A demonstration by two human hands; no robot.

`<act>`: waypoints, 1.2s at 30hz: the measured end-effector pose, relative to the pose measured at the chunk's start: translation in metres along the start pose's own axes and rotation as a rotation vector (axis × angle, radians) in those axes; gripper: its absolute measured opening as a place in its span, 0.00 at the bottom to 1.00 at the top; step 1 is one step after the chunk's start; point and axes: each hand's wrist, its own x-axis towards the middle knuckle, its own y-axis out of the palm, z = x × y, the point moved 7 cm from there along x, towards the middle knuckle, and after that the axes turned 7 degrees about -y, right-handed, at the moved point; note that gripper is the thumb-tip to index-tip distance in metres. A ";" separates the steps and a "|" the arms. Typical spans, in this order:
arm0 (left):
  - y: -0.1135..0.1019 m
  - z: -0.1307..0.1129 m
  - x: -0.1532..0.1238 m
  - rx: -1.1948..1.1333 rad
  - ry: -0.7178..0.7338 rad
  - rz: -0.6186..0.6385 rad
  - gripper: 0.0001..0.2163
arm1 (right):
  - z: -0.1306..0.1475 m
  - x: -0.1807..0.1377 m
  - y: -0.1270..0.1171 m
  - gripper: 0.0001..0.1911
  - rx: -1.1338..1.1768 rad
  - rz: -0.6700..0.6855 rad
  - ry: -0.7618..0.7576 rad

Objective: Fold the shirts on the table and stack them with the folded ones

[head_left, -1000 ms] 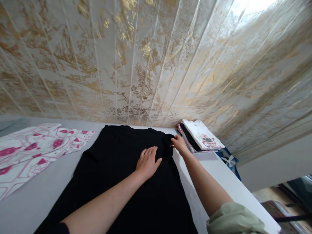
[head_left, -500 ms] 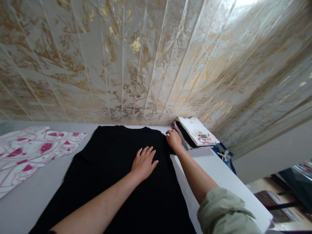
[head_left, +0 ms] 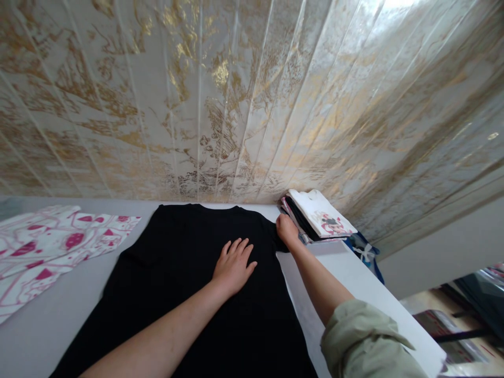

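Note:
A black T-shirt (head_left: 169, 262) lies spread out on the white table (head_left: 334, 268), its neckline toward the wall. My left hand (head_left: 233, 266) rests flat on the right part of the shirt's body, fingers spread. At the shirt's right sleeve, my right hand (head_left: 287, 230) has its fingers curled closed on the sleeve's edge; the fingertips are partly hidden. The lower end of the shirt runs out of view at the bottom.
Just beyond my right hand, a stack of folded clothes (head_left: 321, 212) has a white printed shirt on top. Blue fabric (head_left: 366, 252) sits behind it. White-and-pink patterned cloth (head_left: 59, 241) lies at left. A gold-patterned wall covering (head_left: 220, 105) rises along the table's back edge.
My right hand has moved slightly right and closed its fingers, and the right sleeve now reaches farther out. My left hand stays flat in the same place on the shirt.

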 end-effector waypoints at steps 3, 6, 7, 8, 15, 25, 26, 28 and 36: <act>0.000 0.000 0.000 0.000 0.003 0.000 0.22 | -0.005 -0.007 -0.003 0.13 0.030 -0.012 -0.031; 0.000 0.000 0.000 0.008 0.001 0.003 0.22 | -0.004 -0.017 0.000 0.11 0.007 -0.006 -0.115; 0.000 0.000 0.000 0.012 0.001 0.005 0.22 | -0.003 -0.020 0.001 0.10 -0.017 -0.007 -0.141; 0.000 0.000 0.000 0.014 0.001 0.007 0.22 | -0.002 -0.023 0.002 0.09 -0.044 -0.010 -0.157; -0.001 -0.001 0.000 0.021 0.001 0.017 0.22 | -0.006 -0.023 -0.002 0.11 -0.089 -0.038 -0.087; -0.001 -0.001 0.000 -0.001 -0.004 0.019 0.22 | -0.019 -0.003 -0.001 0.14 -0.055 -0.053 0.013; -0.001 -0.001 0.000 -0.002 -0.004 0.022 0.22 | -0.021 0.000 -0.001 0.14 -0.047 -0.052 0.021; -0.001 0.000 0.000 -0.004 -0.006 0.021 0.22 | -0.023 0.005 -0.001 0.14 -0.024 -0.044 0.029; -0.002 -0.001 -0.001 -0.002 0.010 0.004 0.21 | -0.021 -0.002 0.005 0.15 -0.034 -0.030 0.038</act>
